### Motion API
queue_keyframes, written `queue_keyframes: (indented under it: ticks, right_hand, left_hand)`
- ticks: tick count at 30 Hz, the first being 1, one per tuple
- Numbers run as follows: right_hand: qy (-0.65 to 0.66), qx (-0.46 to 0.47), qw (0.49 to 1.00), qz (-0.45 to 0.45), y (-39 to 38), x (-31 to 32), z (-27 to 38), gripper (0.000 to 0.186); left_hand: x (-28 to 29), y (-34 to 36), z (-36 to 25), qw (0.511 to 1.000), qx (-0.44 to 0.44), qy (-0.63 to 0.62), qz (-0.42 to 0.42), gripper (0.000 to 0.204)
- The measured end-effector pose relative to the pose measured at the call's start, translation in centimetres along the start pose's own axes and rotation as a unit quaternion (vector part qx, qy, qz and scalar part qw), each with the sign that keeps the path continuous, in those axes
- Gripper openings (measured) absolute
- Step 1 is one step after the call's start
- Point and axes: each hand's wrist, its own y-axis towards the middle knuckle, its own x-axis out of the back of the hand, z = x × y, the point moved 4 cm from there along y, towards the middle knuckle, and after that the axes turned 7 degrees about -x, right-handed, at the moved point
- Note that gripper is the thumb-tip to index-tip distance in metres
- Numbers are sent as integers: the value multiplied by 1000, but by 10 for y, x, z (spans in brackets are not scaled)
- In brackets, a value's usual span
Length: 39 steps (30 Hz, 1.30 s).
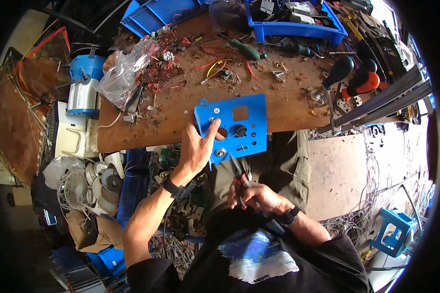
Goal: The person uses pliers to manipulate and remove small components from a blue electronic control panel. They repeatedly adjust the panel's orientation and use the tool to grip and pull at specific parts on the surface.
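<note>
A blue metal panel (pixel 251 139) with a square cutout, round holes, a black knob-like fitting (pixel 240 130) and a metal round connector (pixel 220 152) is held up at the front edge of the workbench. My left hand (pixel 198 149) grips its left side, with the thumb lying across the face near a large hole. Below the panel, my right hand (pixel 256 195) is closed round the red handles of long-nose pliers (pixel 238 171). The tips of the pliers point up toward the panel's lower edge, near the metal connector. Whether they touch it I cannot tell.
On the brown workbench (pixel 166 122) lie copper wire scraps (pixel 156 73), a clear plastic bag (pixel 125 73), a green-handled screwdriver (pixel 244 49) and small metal parts. A blue crate (pixel 298 29) stands at the back. Long dark bars (pixel 376 100) jut in at the right.
</note>
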Motion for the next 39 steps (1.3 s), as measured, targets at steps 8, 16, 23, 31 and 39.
queue_keyframes:
  ticks: [8,16,23,31,39]
  right_hand:
    - [-185,-28,973,-139,-27,-13,70,13]
    - [-168,-56,970,-169,-17,-31,80,33]
    - [22,-36,999,-26,8,-28,66,56]
    - [223,3,971,85,25,-30,56,59]
    - [315,29,945,88,41,-22,32,57]
  left_hand:
    - [-4,32,5,983,23,-164,-79,27]
    - [13,56,33,971,107,-183,-112,25]
    - [-4,60,23,960,97,-226,-136,24]
    - [-10,53,22,965,-1,-225,-135,45]
    - [-9,45,17,972,-38,-170,-156,41]
